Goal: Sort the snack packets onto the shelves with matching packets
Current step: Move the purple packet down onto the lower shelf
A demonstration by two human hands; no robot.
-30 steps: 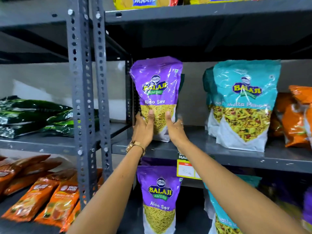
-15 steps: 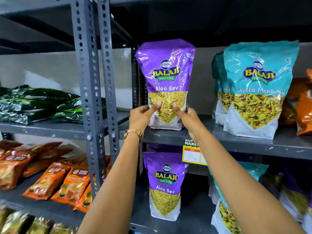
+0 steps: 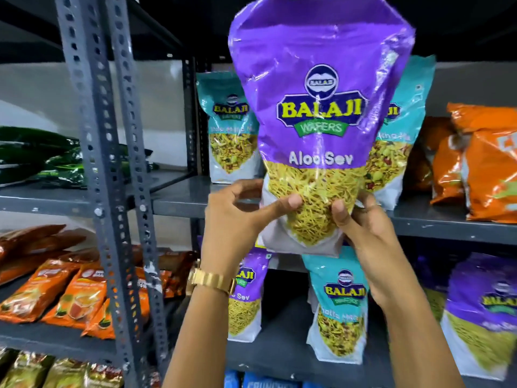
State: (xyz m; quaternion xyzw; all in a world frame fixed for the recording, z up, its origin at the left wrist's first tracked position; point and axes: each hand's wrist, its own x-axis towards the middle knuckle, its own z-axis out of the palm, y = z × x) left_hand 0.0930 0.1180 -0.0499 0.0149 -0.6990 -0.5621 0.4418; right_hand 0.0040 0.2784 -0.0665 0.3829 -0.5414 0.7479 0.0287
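Both hands gripping purple Aloo Sev pkt [image 3: 316, 116] upright | left hand [image 3: 237, 217] & right hand [image 3: 363, 228] fingers pinching its btm | teal pkts [image 3: 232, 127] standing behind on shelf [image 3: 179, 197]

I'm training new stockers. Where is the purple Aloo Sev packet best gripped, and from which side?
Grip the Aloo Sev packet at its narrow lower end, from both sides, as the left hand and right hand do. It is upright and widens upward, so the bottom probably fits the hands best.

Bare forearms, no sleeves; gold link watch [image 3: 211, 280] on left wrist.
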